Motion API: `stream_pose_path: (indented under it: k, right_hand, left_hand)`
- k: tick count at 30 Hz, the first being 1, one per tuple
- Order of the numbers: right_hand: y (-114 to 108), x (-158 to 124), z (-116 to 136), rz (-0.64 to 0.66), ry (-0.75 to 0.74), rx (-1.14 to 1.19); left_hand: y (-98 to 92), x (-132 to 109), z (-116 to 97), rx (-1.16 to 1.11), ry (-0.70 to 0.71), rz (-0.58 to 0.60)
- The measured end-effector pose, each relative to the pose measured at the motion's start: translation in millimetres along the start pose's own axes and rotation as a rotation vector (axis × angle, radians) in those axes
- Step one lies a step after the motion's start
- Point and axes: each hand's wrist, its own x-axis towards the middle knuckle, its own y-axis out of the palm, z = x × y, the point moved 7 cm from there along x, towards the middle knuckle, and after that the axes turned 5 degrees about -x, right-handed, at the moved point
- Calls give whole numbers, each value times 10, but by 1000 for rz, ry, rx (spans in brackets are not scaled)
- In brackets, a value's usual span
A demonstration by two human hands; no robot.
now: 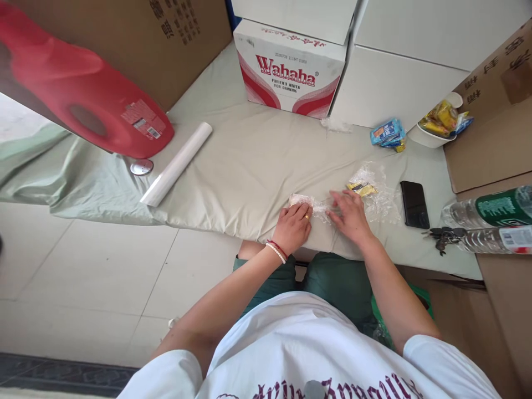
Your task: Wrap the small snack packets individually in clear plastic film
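A small pale bundle wrapped in clear plastic film (300, 198) lies near the front edge of the cloth-covered surface. My left hand (294, 224) rests over it, fingers together and pressed down on it. That hand covers much of the bundle, so its contents cannot be made out. Crinkled loose film (321, 208) stretches from the bundle toward my right hand (348, 216). My right thumb and fingers are apart and slightly blurred at the film's end. Just beyond this hand, a yellow and black packet (362, 190) lies among more crumpled clear film (384, 202).
A white roll (177, 164), a round metal lid (142, 167) and a red jug (95, 94) are at left. Blue packets (388, 133), a tub (432, 137), a phone (414, 204), keys (446, 235) and bottles (484, 210) lie right. A Wahaha box (291, 72) stands behind.
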Motion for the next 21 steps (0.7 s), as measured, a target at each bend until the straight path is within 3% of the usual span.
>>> stream_pose_path:
  k: [3, 7, 9, 12, 14, 17, 21]
  right_hand:
    - [3, -93, 87, 134, -109, 24]
    - [-62, -335, 215, 284, -211, 239]
    - [-161, -334, 129, 197, -86, 312]
    - [-314, -184, -90, -72, 171, 254]
    - [-282, -28, -99, -104, 198, 168]
    - [-42, 129, 57, 102, 113, 64]
    - [109, -62, 325, 272, -35, 42]
  left_hand:
    - [-4, 0, 3, -6, -7, -14]
    - [5, 4, 11, -45, -9, -10]
    - [8, 6, 17, -56, -9, -4]
    - [3, 6, 18, -54, -1, -2]
    - [-6, 4, 15, -45, 4, -6]
    - [-19, 2, 11, -35, 5, -24]
    - [-18, 0, 3, -52, 9, -41]
